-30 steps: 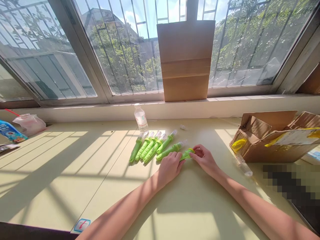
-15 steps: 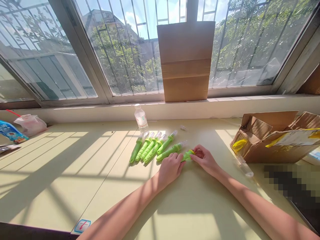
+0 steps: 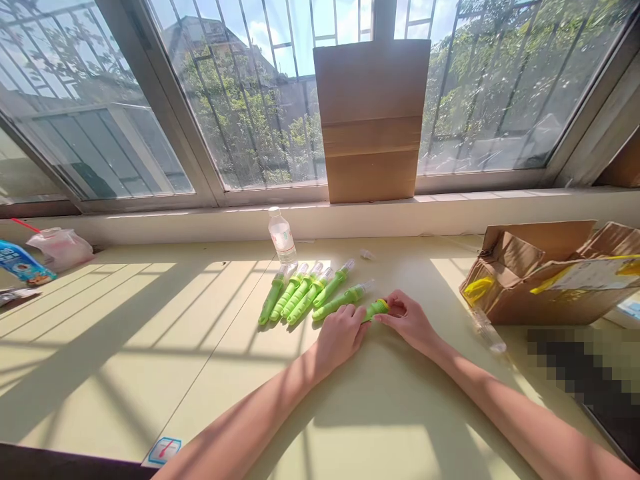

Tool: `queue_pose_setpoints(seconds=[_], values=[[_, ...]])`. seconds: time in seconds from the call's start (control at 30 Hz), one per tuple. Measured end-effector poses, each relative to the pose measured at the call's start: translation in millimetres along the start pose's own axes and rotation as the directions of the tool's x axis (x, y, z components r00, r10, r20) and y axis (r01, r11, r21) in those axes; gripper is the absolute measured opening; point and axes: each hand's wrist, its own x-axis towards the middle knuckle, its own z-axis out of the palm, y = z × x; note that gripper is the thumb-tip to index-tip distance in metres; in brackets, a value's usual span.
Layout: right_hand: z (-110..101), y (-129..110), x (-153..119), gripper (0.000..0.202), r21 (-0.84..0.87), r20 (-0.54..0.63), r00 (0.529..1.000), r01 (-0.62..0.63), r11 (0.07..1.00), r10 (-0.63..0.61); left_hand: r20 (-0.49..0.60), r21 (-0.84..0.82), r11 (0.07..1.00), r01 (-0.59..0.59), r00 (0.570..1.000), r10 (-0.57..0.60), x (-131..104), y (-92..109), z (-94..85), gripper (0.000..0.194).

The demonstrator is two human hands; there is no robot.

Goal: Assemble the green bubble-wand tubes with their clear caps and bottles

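Note:
A bright green, banded plastic tube (image 3: 376, 309) with a yellow ring at its far end lies between my hands, low over the table. My left hand (image 3: 341, 332) is closed around its near end, which the fingers partly hide. At the yellow end, my right hand (image 3: 411, 319) has its thumb and fingers closed on the tube. Just beyond my left hand lies another green tube (image 3: 336, 305) with a clear tip. Several more green tubes (image 3: 304, 293) with clear caps lie side by side to its left, pointing away.
A water bottle (image 3: 283, 239) stands behind the tubes. A small clear piece (image 3: 367, 255) lies near the window. On the right is an open cardboard box (image 3: 555, 293), with a clear plastic tube (image 3: 490, 333) before it. A drink bag (image 3: 63, 249) and blue packet (image 3: 23, 262) sit far left.
My right thumb has shifted down and off the yellow ring, so more of the ring shows. My left hand has barely moved.

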Motion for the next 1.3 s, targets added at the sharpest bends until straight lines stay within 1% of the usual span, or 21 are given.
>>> queue_pose_setpoints(seconds=[0.2,0.4,0.77,0.97,1.13,1.3], values=[[1.3,1.1,-1.0,0.036,-0.030,-0.025,1.000,-0.004,1.000,0.004,0.002,-0.012,1.000,-0.007,1.000,0.007,0.6,-2.0,1.6,0.021],[0.6,-1.0,-0.9,0.034,-0.083,-0.056,0.998,0.005,0.997,-0.009,0.003,-0.022,1.000,0.012,1.000,-0.012,0.6,-1.5,2.0,0.020],[-0.4,-3.2,-0.2,0.035,-0.136,-0.064,0.998,-0.005,0.991,-0.003,0.013,-0.013,1.000,0.018,1.000,-0.018,1.2,-1.0,0.6,0.021],[-0.6,-4.6,-1.1,0.033,-0.118,-0.054,0.998,-0.023,0.993,0.017,0.011,-0.019,1.000,0.022,1.000,-0.022,0.9,-1.4,1.9,0.021],[-0.4,-6.4,-0.5,0.032,-0.145,-0.068,0.998,-0.001,0.989,-0.009,0.007,-0.025,0.999,0.024,1.000,-0.024,1.0,-1.4,1.8,0.020],[-1.3,-6.9,-0.1,0.032,-0.162,-0.057,0.998,0.005,0.987,-0.014,0.011,-0.034,0.999,0.026,1.000,-0.026,1.2,-1.7,1.9,0.021]])
